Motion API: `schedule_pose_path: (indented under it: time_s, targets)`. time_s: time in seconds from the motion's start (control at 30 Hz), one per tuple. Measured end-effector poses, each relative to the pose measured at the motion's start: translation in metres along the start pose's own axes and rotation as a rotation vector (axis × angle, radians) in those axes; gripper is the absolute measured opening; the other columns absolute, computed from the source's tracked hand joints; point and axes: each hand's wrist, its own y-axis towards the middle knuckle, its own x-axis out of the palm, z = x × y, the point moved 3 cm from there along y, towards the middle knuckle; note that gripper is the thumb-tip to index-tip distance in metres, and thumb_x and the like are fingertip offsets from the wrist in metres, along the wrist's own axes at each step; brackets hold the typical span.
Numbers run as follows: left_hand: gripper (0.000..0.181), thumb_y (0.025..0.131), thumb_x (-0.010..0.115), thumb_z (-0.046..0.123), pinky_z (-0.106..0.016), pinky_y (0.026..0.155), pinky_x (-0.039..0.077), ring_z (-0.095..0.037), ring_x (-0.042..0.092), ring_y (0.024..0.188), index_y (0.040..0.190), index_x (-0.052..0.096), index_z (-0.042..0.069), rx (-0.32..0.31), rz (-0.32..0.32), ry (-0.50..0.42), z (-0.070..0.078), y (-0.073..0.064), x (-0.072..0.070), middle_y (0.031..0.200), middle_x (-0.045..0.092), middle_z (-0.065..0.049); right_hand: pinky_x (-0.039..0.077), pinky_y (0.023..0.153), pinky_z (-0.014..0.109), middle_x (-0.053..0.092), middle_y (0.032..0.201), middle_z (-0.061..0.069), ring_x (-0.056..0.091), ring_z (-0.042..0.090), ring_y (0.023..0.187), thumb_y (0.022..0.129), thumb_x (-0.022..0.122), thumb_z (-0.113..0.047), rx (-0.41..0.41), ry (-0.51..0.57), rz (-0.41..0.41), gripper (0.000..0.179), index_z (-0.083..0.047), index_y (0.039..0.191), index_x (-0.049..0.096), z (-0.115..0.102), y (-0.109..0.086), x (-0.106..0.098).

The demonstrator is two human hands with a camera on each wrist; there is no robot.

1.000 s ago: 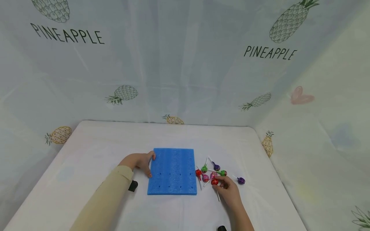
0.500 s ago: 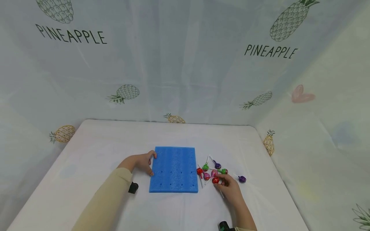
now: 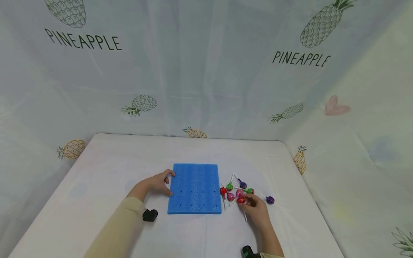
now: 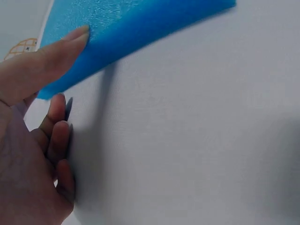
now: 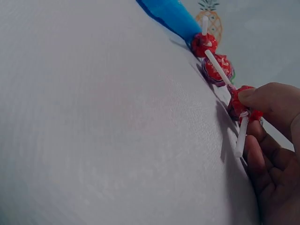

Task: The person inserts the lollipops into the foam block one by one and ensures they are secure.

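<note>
A: What did the fingers of the right hand (image 3: 258,212) hold?

B: A round, red-wrapped lollipop with a white stick (image 3: 241,199), pinched narrowly between thumb and forefinger; the stick pointed back toward the person; I could not tell whether the sweet touched the white-covered bench (image 3: 193,236).

A: And the left hand (image 3: 158,182)?

B: Its thumb and forefinger stood wide apart, both touching the left edge of a flat, rectangular blue foam board with small holes (image 3: 193,186); the other fingers were loosely bent, as the left wrist view showed.

A: What lay close to the held sweet?

B: A pink-wrapped lollipop (image 3: 239,193) just beyond it; a second pink one (image 3: 230,197) to the left; another red one (image 3: 223,191) near the board's right edge; a green-wrapped lollipop (image 3: 229,186) and a dark purple lollipop (image 3: 243,184) farther back; a second green one (image 3: 250,191) beside the forefinger; a second purple one (image 3: 270,200) apart on the right.

A: And further out?

B: The board lay on the bench between the left hand and the lollipops; a beige sleeve (image 3: 113,227) covered the left forearm, with a small black object (image 3: 150,215) beside its cuff; behind everything hung pale cloth printed with pineapples (image 3: 184,68).
</note>
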Motion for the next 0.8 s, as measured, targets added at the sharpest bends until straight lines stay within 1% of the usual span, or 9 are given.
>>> schedule_pose_path:
  time_s: [0.03, 0.17, 0.27, 0.37, 0.47, 0.57, 0.63, 0.73, 0.8]
  targets:
    - [0.069, 0.073, 0.085, 0.010, -0.042, 0.076, 0.037, -0.026, 0.045, 0.086, 0.129, 0.046, 0.009, 0.012, 0.012, 0.001, -0.001, -0.001, 0.001, 0.099, 0.046, -0.010, 0.042, 0.062, 0.025, 0.055, 0.086, 0.006, 0.048, 0.020, 0.081, 0.081, 0.077, -0.007, -0.006, 0.003, -0.001, 0.033, -0.004, 0.113, 0.069, -0.001, 0.000, 0.000]
    - [0.070, 0.073, 0.085, 0.012, -0.041, 0.076, 0.039, -0.024, 0.045, 0.086, 0.132, 0.048, 0.011, 0.027, 0.067, -0.019, -0.007, -0.003, 0.004, 0.101, 0.048, -0.008, 0.045, 0.063, 0.023, 0.058, 0.088, 0.006, 0.051, 0.019, 0.082, 0.083, 0.074, -0.007, -0.020, 0.040, 0.002, 0.034, -0.004, 0.117, 0.068, -0.008, -0.004, 0.002]
    - [0.069, 0.073, 0.085, 0.014, -0.039, 0.075, 0.038, -0.023, 0.043, 0.088, 0.133, 0.050, 0.011, 0.048, 0.110, -0.036, -0.012, -0.004, 0.008, 0.101, 0.048, -0.005, 0.047, 0.065, 0.021, 0.060, 0.091, 0.006, 0.054, 0.018, 0.082, 0.086, 0.073, -0.007, -0.023, 0.111, 0.016, 0.034, -0.008, 0.119, 0.067, -0.012, -0.011, 0.007]
    - [0.068, 0.074, 0.085, 0.016, -0.041, 0.075, 0.038, -0.024, 0.042, 0.091, 0.134, 0.052, 0.012, 0.087, 0.148, -0.050, -0.015, -0.005, 0.012, 0.103, 0.049, -0.004, 0.050, 0.070, 0.019, 0.062, 0.100, 0.009, 0.058, 0.017, 0.084, 0.088, 0.071, -0.006, -0.053, 0.192, 0.021, 0.035, -0.008, 0.122, 0.064, -0.019, -0.018, 0.016]
    - [0.069, 0.076, 0.084, 0.020, -0.047, 0.083, 0.043, -0.027, 0.048, 0.101, 0.136, 0.052, 0.012, 0.137, 0.192, -0.052, -0.018, -0.007, 0.016, 0.112, 0.054, -0.005, 0.051, 0.075, 0.018, 0.061, 0.111, 0.012, 0.062, 0.016, 0.088, 0.089, 0.069, -0.003, -0.093, 0.244, 0.021, 0.035, -0.007, 0.123, 0.063, -0.028, -0.024, 0.025]
    - [0.071, 0.078, 0.083, 0.025, -0.055, 0.092, 0.042, -0.034, 0.051, 0.111, 0.140, 0.050, 0.012, 0.174, 0.243, -0.021, -0.023, -0.010, 0.020, 0.123, 0.058, -0.009, 0.051, 0.078, 0.018, 0.058, 0.118, 0.012, 0.065, 0.014, 0.090, 0.090, 0.068, -0.001, -0.111, 0.282, 0.011, 0.035, -0.008, 0.124, 0.063, -0.037, -0.027, 0.035]
    - [0.071, 0.079, 0.081, 0.027, -0.058, 0.096, 0.038, -0.036, 0.051, 0.116, 0.142, 0.049, 0.013, 0.179, 0.273, -0.015, -0.027, -0.013, 0.023, 0.128, 0.058, -0.011, 0.052, 0.079, 0.018, 0.058, 0.117, 0.013, 0.066, 0.014, 0.089, 0.090, 0.067, 0.001, -0.124, 0.319, 0.006, 0.035, -0.007, 0.124, 0.063, -0.042, -0.028, 0.041]
    - [0.072, 0.081, 0.080, 0.030, -0.062, 0.099, 0.032, -0.036, 0.048, 0.120, 0.144, 0.048, 0.015, 0.177, 0.314, -0.005, -0.032, -0.016, 0.027, 0.132, 0.057, -0.009, 0.052, 0.081, 0.019, 0.064, 0.110, 0.016, 0.069, 0.016, 0.088, 0.090, 0.065, 0.004, -0.143, 0.378, -0.005, 0.035, -0.003, 0.124, 0.061, -0.047, -0.031, 0.050]
    - [0.071, 0.081, 0.079, 0.032, -0.064, 0.100, 0.028, -0.036, 0.046, 0.122, 0.144, 0.048, 0.016, 0.181, 0.342, -0.016, -0.033, -0.017, 0.030, 0.133, 0.057, -0.007, 0.052, 0.082, 0.020, 0.066, 0.106, 0.017, 0.070, 0.018, 0.087, 0.090, 0.065, 0.004, -0.153, 0.407, -0.003, 0.035, -0.002, 0.124, 0.060, -0.050, -0.032, 0.055]
